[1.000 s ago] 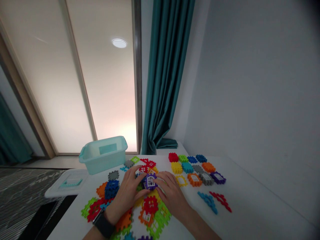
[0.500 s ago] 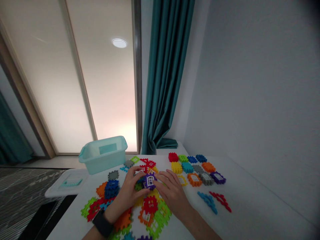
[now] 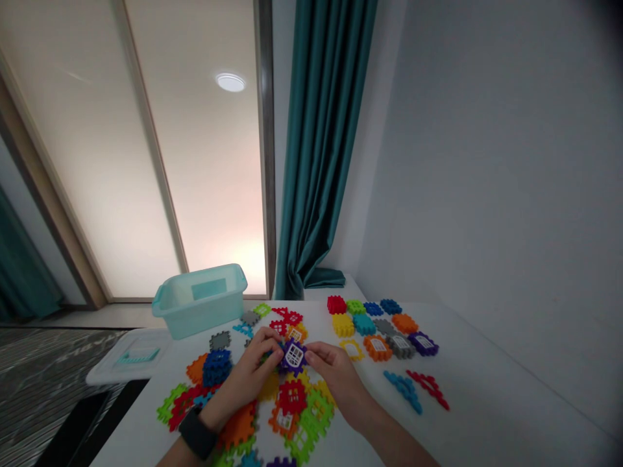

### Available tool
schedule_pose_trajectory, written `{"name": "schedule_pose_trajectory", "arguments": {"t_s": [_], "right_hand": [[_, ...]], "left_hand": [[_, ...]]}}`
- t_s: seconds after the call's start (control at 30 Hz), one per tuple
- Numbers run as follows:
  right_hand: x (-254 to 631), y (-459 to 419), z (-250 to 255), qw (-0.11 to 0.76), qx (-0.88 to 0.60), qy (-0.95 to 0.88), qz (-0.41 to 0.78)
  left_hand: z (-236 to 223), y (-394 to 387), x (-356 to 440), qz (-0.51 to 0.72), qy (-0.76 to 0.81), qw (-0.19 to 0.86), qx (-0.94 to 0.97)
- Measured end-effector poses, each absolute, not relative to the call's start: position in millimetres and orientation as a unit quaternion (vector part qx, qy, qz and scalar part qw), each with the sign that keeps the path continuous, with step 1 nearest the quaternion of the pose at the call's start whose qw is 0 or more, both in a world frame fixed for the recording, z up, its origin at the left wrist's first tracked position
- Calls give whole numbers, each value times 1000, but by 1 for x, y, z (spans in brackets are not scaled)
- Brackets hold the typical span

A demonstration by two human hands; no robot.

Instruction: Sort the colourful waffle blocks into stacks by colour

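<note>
A purple interlocking building tile [image 3: 294, 355] with a white window insert is held up between my hands, over a loose pile of tiles. My left hand [image 3: 256, 370], wearing a black watch [image 3: 198, 433], has its thumb and fingers closed at the tile's left edge. On the opposite edge, the thumb and curled fingers of my right hand [image 3: 338, 379] pinch the tile. Below lie a red tile [image 3: 293, 395], an orange tile with a window [image 3: 283, 421] and green tiles [image 3: 311, 418]. My left hand and forearm cover part of the pile.
Sorted tile stacks, including a yellow stack [image 3: 343, 325] and an orange one [image 3: 377, 348], stand at the right. Blue strips [image 3: 403, 392] and red strips [image 3: 428, 388] lie in front of them. A teal bin [image 3: 202, 301] stands at the back left beside its lid [image 3: 129, 357].
The purple tile has turned and now sits tilted like a diamond. My right hand's spread fingers have curled into a pinch, and my left fingers have drawn in closer.
</note>
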State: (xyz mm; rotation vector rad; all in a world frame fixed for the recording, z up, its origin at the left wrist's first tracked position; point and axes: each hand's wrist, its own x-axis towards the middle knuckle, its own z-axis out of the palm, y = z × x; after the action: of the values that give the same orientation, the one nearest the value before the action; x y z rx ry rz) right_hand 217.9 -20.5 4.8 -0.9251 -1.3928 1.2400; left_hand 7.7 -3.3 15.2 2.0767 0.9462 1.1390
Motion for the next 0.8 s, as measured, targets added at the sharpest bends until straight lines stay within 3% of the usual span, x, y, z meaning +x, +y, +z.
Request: {"name": "schedule_pose_trajectory", "arguments": {"t_s": [0.13, 0.33, 0.5, 0.63, 0.8], "right_hand": [[220, -20, 4, 499, -401, -602, 478], [226, -21, -1, 496, -396, -764, 110], [230, -22, 0, 447, -309, -838, -54], [230, -21, -1, 429, -310, -843, -92], [227, -26, -2, 407, -370, -835, -7]], "left_hand": [[17, -5, 9, 421, 356, 295, 781], [16, -7, 8, 385, 363, 266, 806], [16, -7, 8, 376, 350, 258, 818], [14, -8, 7, 382, 363, 178, 831], [13, -6, 2, 368, 363, -9, 856]]}}
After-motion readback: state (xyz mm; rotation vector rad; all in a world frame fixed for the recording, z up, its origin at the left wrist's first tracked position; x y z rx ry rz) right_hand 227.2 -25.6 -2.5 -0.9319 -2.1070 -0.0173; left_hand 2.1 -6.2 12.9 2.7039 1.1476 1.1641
